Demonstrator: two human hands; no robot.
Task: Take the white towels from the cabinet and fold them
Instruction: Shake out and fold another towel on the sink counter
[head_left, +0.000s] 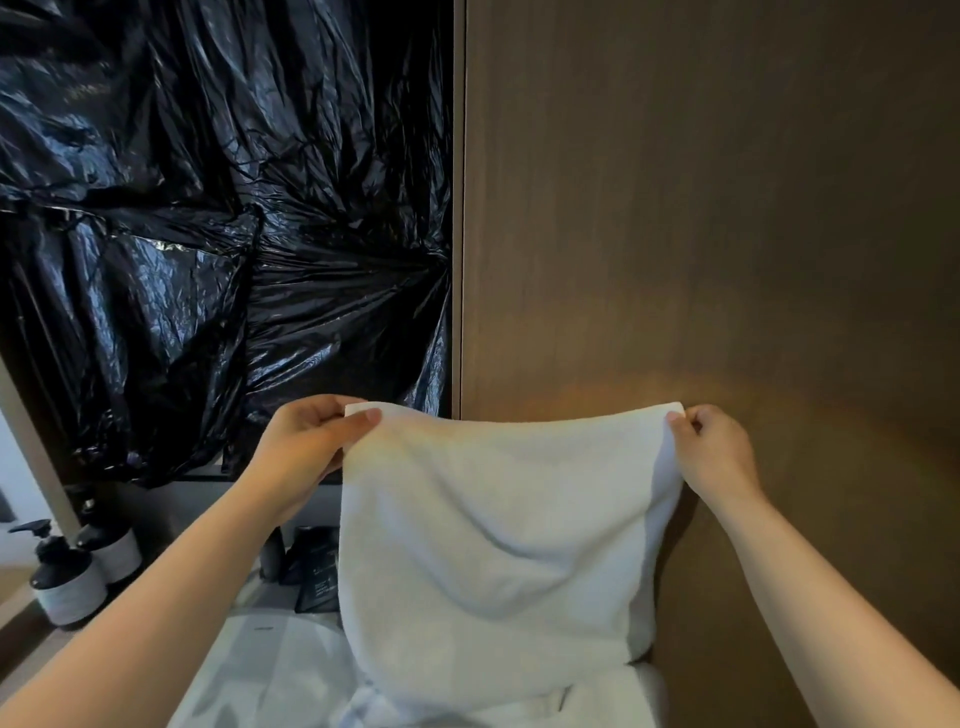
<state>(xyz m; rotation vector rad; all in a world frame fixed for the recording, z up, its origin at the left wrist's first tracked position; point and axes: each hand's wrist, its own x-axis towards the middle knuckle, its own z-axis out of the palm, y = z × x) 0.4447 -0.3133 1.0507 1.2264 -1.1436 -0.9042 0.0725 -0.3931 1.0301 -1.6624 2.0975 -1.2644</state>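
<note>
A brown wood-grain panel (701, 208) fills the right of the view, and crumpled black plastic sheeting (223, 234) covers the wall to the left. Low on the left, two dark pump bottles (67, 582) stand on the surface (21, 649), with dark packets (317, 577) nearby. In front of the panel, one white towel (493, 545) hangs in the air, spread flat and facing the camera. The left hand (306, 447) pinches its upper left corner and the right hand (714, 452) pinches its upper right, each grip narrow, thumb pressed to the cloth. The towel's lower end reaches down to a pale white mass (270, 670) at the bottom, which could be cloth or basin. The task looks to be at the fold itself, with the towel out of the cabinet. The main risk is a corner slipping from so light a pinch, dropping that side and skewing the fold. The sagging middle could also crease unevenly if the corners are brought together out of line, and the trailing lower end may catch below.
</note>
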